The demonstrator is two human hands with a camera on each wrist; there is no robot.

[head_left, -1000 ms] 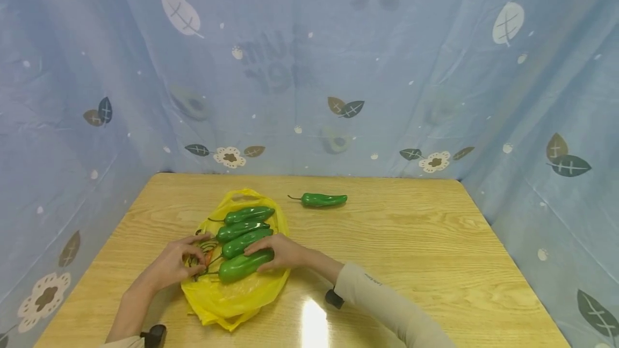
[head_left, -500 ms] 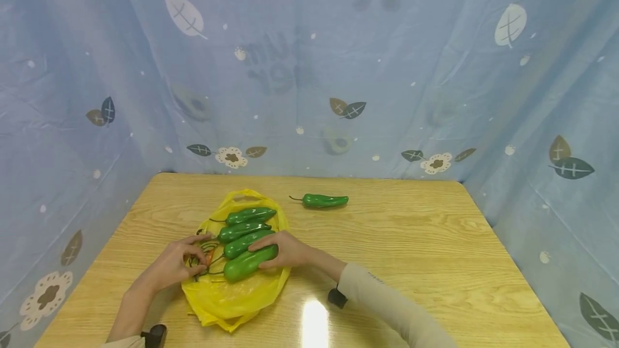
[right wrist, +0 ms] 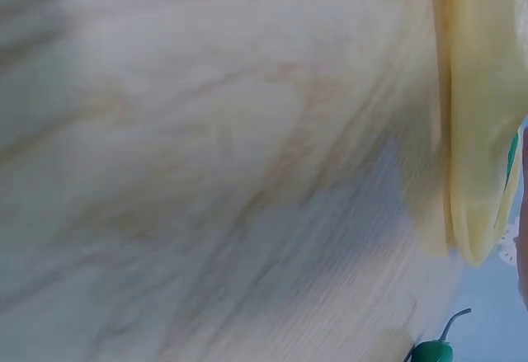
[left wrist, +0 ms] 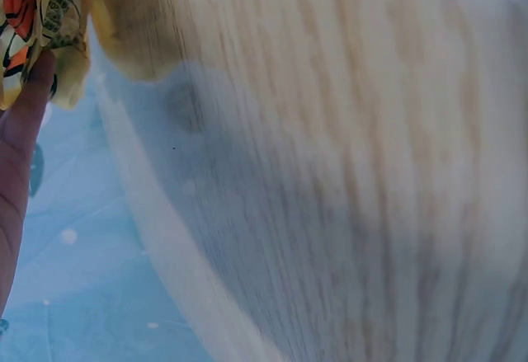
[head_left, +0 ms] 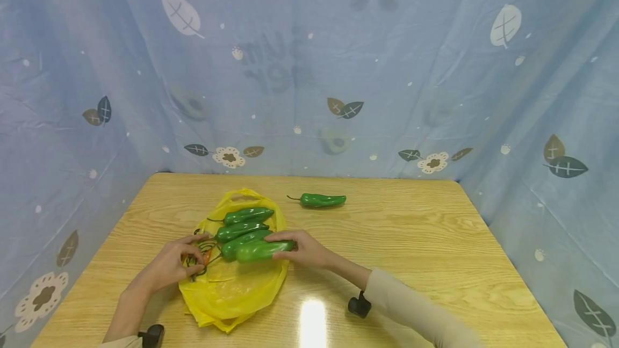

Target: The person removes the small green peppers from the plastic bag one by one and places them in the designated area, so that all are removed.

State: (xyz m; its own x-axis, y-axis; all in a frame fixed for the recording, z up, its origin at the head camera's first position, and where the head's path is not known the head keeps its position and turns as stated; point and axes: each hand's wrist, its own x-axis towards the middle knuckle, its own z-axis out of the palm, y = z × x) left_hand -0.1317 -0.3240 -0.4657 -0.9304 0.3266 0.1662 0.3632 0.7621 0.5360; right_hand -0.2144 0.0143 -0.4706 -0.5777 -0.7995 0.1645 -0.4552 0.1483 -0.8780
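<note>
My right hand (head_left: 306,249) grips a green chili pepper (head_left: 253,252) by its right end, over the yellow plastic bag (head_left: 232,299). Three other green peppers lie in a stack on the bag; one of them is the topmost pepper (head_left: 249,215). At the bag's left edge, my left hand (head_left: 170,263) pinches the printed plastic with bent fingers. The left wrist view shows a finger (left wrist: 29,102) against the printed part of the bag (left wrist: 68,16). The right wrist view catches only a sliver of the hand beside the bag (right wrist: 483,115).
A single green pepper (head_left: 322,200) lies on the wooden table (head_left: 411,251), behind and to the right of the bag. A blue patterned curtain (head_left: 300,69) encloses the back and sides. Light glares off the table's front.
My right hand has moved right with the nearest pepper, pulling it away from the bag's left side and its stem from near my left hand. My left hand stays in place.
</note>
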